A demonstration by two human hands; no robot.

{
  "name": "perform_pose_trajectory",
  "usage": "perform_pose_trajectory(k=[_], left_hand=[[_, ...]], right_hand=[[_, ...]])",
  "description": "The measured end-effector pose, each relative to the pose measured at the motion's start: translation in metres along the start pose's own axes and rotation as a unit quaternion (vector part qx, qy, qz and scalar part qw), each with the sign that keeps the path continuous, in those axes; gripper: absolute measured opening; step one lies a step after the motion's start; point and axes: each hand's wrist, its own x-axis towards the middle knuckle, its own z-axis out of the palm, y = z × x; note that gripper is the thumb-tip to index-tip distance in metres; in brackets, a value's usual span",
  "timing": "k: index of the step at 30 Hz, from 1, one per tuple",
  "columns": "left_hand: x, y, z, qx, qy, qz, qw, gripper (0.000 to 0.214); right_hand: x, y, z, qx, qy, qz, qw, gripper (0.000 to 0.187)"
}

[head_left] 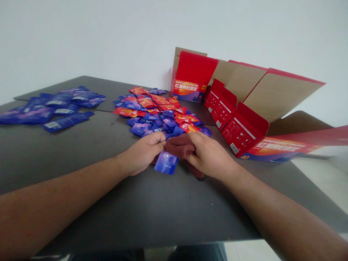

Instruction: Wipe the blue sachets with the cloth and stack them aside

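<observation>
In front of the pile, a blue sachet (165,163) is held tilted between my two hands. My left hand (145,152) is closed, its thumb and fingers pinching at the sachet's left edge. A folded reddish-brown cloth (179,145) is gripped in my right hand (208,154) and lies across the sachet's middle, hiding part of it. The cloth's lower end hangs just above the table. Right behind my hands lies a mixed heap of red and blue sachets (152,112).
Blue sachets form a separate pile (62,103) on the dark table (152,214) at left. An open red carton (190,78) stands at the back. More open red cartons (244,130) with raised flaps line the right side. A white wall (108,40) rises behind.
</observation>
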Motion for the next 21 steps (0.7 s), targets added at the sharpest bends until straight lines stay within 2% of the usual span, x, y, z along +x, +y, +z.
perform_pose_trajectory(k=[3,8,14,16,19,21], left_hand=[[0.001,-0.003,-0.002,0.009,0.011,-0.007,1.000,0.025],[0.001,-0.001,-0.001,0.009,0.002,0.009,1.000,0.026],[0.000,0.001,0.001,0.009,0.014,-0.010,1.000,0.025],[-0.001,0.003,0.002,0.007,0.013,-0.004,1.000,0.025],[-0.001,0.003,0.002,0.001,0.005,0.007,1.000,0.027],[0.000,0.002,0.001,0.002,0.002,0.005,1.000,0.028]], right_hand=[[0.002,0.006,0.000,-0.004,0.024,0.025,0.999,0.016],[-0.004,-0.007,0.000,0.012,-0.065,-0.088,0.994,0.017],[0.003,0.006,0.000,-0.008,0.029,0.023,0.999,0.015],[0.002,0.005,0.000,0.004,0.011,0.000,1.000,0.015],[-0.002,-0.003,0.001,0.019,-0.047,-0.080,0.995,0.017],[-0.002,-0.004,0.000,0.013,-0.049,-0.081,0.995,0.017]])
